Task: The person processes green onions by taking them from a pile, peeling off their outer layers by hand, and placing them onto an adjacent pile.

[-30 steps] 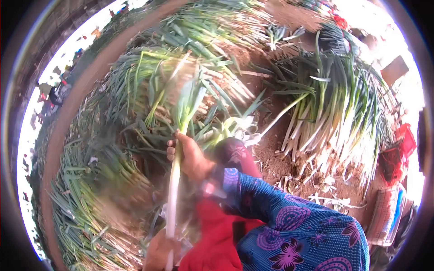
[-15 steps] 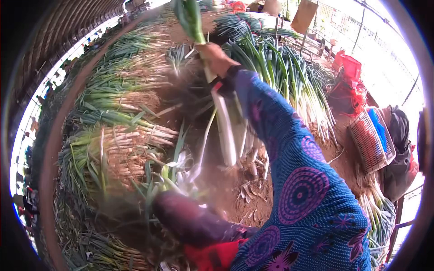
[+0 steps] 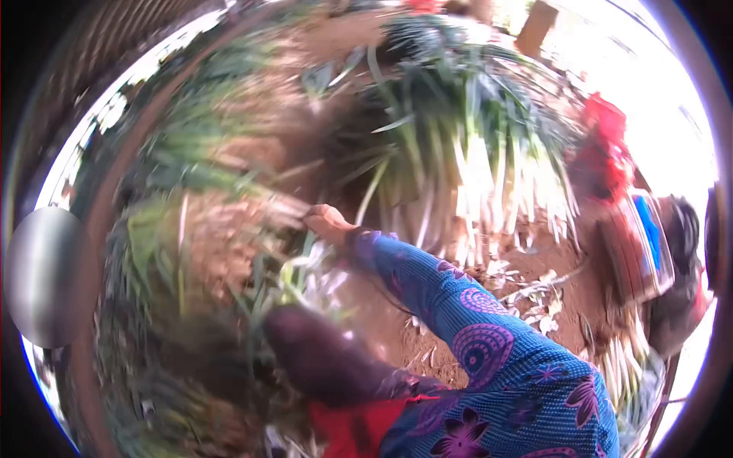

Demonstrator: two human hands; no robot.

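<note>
My right hand (image 3: 328, 221) is at the middle of the view, beside the root ends of leeks in the left heap (image 3: 221, 229). Motion blur smears its fingers, so whether they hold anything cannot be made out. To its upper right lies a large bundle of leeks (image 3: 473, 160), white stems pointing down. Loose pale leaves and peelings (image 3: 313, 282) lie just below the hand. My left hand is out of view.
A dark boot or covered leg (image 3: 321, 351) and red cloth (image 3: 355, 424) are below. Scraps (image 3: 542, 301) litter the soil. At right are a red plastic item (image 3: 603, 122), a basket with blue inside (image 3: 630, 252) and more leeks (image 3: 630, 366). Leek rows (image 3: 214, 107) extend upper left.
The thick leek my right hand held is no longer in it. That hand has moved down and left from the top. My left hand, visible a second ago, has left the view.
</note>
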